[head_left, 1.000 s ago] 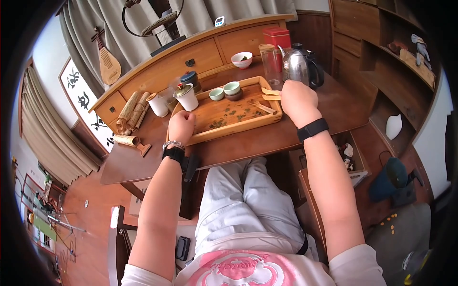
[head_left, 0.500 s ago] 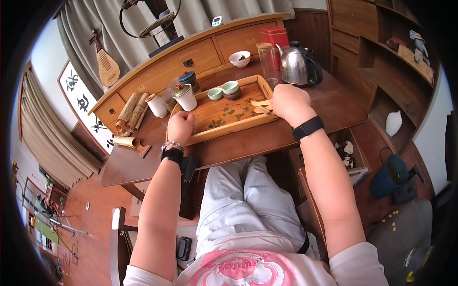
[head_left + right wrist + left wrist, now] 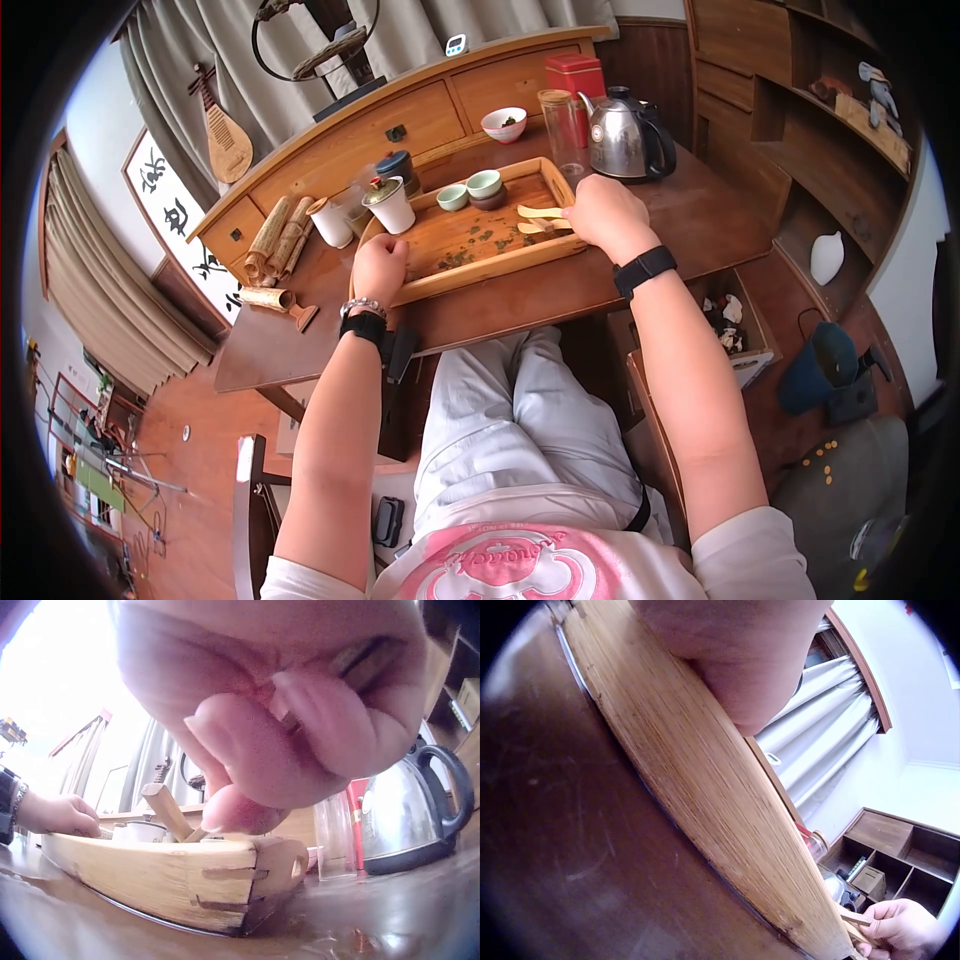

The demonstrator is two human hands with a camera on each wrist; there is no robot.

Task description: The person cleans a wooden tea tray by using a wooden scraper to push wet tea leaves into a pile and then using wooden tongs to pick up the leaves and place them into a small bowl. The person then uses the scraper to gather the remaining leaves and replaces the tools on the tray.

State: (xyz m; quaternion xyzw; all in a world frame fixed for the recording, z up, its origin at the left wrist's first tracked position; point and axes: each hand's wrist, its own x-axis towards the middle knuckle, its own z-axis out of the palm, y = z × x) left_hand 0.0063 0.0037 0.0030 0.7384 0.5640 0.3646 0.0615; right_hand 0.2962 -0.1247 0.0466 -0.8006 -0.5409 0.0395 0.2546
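bamboo tongs (image 3: 541,219) lie at the tray's (image 3: 480,270) right end; my right hand (image 3: 600,214) pinches them there. my left hand (image 3: 380,266), clenched, rests on the rim, likely steadying it.

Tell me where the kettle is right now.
In the head view the kettle stands on the table's far right, behind the right hand, beside a glass jar.

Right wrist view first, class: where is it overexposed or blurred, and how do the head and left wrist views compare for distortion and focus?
Right wrist view: upper left blown out white, the right hand a soft blur at the lens, the kettle sharper. Head view: evenly lit, fisheye-curved, dark corners, the tray clear. Left wrist view: the table smeared and dark, the tray's grain sharp.
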